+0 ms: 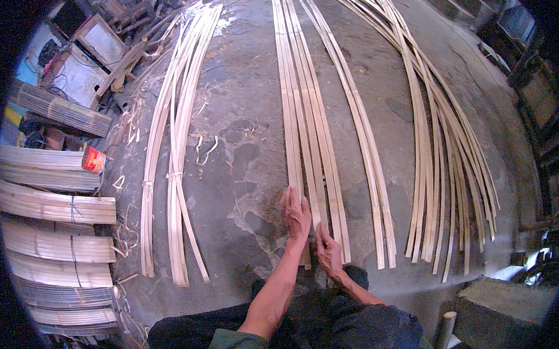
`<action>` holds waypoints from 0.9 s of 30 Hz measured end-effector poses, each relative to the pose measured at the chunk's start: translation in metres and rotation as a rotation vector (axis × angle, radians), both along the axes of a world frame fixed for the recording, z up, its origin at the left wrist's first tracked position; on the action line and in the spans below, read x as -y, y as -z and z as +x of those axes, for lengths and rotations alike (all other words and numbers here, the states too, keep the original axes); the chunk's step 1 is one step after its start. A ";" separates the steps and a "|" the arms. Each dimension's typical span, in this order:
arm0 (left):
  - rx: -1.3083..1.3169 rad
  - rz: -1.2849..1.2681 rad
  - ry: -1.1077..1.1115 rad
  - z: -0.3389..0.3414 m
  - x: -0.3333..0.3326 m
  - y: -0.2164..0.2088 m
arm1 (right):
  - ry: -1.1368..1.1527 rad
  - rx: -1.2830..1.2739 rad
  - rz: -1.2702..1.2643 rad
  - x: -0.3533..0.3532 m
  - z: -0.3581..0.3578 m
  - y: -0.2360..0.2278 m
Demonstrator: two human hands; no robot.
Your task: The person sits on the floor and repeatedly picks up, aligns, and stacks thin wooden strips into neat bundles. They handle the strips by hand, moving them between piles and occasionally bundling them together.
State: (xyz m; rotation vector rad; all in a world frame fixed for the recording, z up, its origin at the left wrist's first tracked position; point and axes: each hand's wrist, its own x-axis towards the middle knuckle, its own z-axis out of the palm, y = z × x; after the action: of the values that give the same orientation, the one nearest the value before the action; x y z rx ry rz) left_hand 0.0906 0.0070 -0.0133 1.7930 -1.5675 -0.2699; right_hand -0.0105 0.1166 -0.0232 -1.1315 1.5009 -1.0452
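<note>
Long, pale bamboo strips lie side by side in the middle of the floor, their near ends close to my knees. My left hand grips the left strips of this group, thumb and fingers on either side of them. Slightly nearer and to the right, my right hand has its fingers curled at the edge of a strip in the same group. Its fingertips are partly hidden. Just right of them lies a narrow pair of strips, apart from both hands.
Tied strip bundles lie at left, and a fanned pile of strips at right. Stacked bundles line the left edge, with a red packet on one. A concrete block stands at lower right. Shavings litter the concrete floor.
</note>
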 end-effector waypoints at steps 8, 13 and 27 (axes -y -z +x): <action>-0.026 0.041 -0.014 -0.014 0.005 -0.027 | 0.012 -0.054 -0.079 0.001 -0.001 -0.015; 0.000 0.019 -0.032 -0.004 0.000 -0.015 | -0.049 -0.097 -0.003 -0.003 0.000 -0.030; 0.142 0.027 0.054 0.007 -0.009 -0.004 | -0.434 -0.609 -0.055 0.010 -0.014 -0.026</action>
State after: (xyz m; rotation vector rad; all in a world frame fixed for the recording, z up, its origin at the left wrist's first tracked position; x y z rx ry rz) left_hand 0.0979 0.0158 -0.0097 1.8266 -1.7208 -0.1933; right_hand -0.0248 0.1063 0.0027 -1.8253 1.5714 -0.4591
